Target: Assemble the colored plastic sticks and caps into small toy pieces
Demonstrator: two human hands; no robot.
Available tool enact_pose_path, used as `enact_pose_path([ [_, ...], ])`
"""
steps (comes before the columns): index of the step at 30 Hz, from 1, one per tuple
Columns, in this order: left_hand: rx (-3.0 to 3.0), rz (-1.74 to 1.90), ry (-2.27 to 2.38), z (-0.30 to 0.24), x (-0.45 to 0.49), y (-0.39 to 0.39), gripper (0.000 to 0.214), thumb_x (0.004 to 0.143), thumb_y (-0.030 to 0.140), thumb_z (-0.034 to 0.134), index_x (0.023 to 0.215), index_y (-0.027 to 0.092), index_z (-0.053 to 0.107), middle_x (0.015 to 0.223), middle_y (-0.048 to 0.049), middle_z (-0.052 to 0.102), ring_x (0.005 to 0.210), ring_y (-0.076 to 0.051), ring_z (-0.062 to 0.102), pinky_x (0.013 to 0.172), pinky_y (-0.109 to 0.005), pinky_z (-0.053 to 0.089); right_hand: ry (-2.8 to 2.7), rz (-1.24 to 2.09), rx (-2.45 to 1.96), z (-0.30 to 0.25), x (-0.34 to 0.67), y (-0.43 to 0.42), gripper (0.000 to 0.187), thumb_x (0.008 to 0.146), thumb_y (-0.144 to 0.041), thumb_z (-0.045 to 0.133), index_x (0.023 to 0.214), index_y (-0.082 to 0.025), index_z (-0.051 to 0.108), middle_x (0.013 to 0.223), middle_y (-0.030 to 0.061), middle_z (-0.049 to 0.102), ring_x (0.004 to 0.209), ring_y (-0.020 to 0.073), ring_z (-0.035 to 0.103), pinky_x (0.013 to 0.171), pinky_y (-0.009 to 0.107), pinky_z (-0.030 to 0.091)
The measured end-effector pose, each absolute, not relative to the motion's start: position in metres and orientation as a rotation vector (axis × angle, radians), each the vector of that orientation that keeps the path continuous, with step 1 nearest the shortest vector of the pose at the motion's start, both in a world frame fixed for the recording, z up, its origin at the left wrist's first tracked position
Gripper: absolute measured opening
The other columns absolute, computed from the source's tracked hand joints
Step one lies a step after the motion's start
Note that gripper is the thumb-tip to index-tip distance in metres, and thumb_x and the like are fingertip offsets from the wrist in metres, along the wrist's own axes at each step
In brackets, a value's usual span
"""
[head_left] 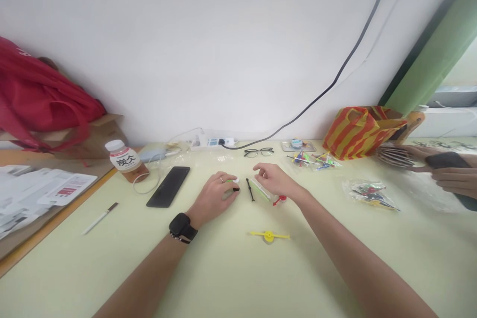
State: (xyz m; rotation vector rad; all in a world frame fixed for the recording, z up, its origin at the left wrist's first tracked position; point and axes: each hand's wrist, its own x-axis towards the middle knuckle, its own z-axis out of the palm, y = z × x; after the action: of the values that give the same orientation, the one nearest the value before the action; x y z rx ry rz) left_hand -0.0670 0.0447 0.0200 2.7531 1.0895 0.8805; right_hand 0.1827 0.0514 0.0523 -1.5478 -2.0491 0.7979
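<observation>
My left hand [214, 198], with a ring and a black watch, rests low over the table. Its fingertips close on a small black plastic piece [236, 189], partly hidden, beside a small white and green part [235, 180]. My right hand [276, 179] hovers with fingers curled and apart, and I see nothing between them. Below it lie a pale green and white strip [261, 191] and a red arrow-shaped piece [279, 200]. A black arrow spinner [250, 190] lies between my hands. Nearer me is a yellow arrow spinner [269, 236] on a round base.
Around me are a black phone [169, 187], a bottle [127, 161], a pen [100, 218], glasses [258, 152], a power strip [212, 144], bagged plastic pieces [372, 193], loose colourful pieces [313, 160] and a striped bag [357, 131]. At right, another person's hands [456, 181] hold a dark object.
</observation>
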Motion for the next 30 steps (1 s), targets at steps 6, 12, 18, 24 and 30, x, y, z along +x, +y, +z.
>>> enact_pose_path([
  [6,2.686,0.623,1.221,0.012,-0.073,0.043,0.047,0.106,0.040,0.045,0.153,0.031,0.044,0.159,-0.0069,0.045,0.148,-0.028,0.039,0.120,-0.051,0.037,-2.092,0.607,-1.857,0.053,0.201,0.057,0.034,0.093,-0.026,0.061,0.125,-0.014,0.062,0.126,0.0189,0.064,0.113,0.0286,0.063,0.088,0.034,0.047],
  [12,2.653,0.461,1.268,0.003,-0.072,0.044,0.049,0.108,0.046,0.035,0.154,0.032,0.042,0.167,-0.0040,0.032,0.156,-0.030,0.024,0.123,-0.053,0.032,-2.132,0.839,-1.900,0.056,0.195,0.048,0.025,0.084,-0.014,0.063,0.110,-0.016,0.065,0.103,0.0139,0.071,0.069,0.0211,0.069,0.057,0.028,0.045],
  [18,2.632,0.539,1.287,0.002,-0.069,0.044,0.045,0.109,0.042,0.031,0.150,0.032,0.048,0.164,-0.0014,0.038,0.155,-0.027,0.029,0.125,-0.051,0.032,-2.131,0.950,-1.772,0.052,0.175,0.043,0.013,0.085,-0.013,0.060,0.097,-0.016,0.063,0.096,0.0111,0.070,0.060,0.0157,0.064,0.047,0.023,0.041],
  [24,2.651,0.592,1.251,-0.004,-0.071,0.046,0.051,0.110,0.043,0.030,0.159,0.033,0.036,0.166,-0.0023,0.035,0.155,-0.026,0.028,0.125,-0.049,0.031,-2.173,1.094,-1.539,0.055,0.164,0.039,0.022,0.090,-0.020,0.056,0.111,-0.019,0.063,0.102,0.0067,0.072,0.071,0.0150,0.064,0.047,0.020,0.043],
  [30,2.594,0.524,1.321,0.002,-0.070,0.043,0.060,0.106,0.054,0.038,0.162,0.034,0.027,0.171,-0.0028,0.020,0.157,-0.030,0.019,0.126,-0.051,0.028,-2.469,0.898,-1.509,0.083,0.218,0.043,0.037,0.079,-0.008,0.056,0.112,-0.020,0.068,0.113,0.0080,0.069,0.097,0.0196,0.065,0.076,0.025,0.050],
])
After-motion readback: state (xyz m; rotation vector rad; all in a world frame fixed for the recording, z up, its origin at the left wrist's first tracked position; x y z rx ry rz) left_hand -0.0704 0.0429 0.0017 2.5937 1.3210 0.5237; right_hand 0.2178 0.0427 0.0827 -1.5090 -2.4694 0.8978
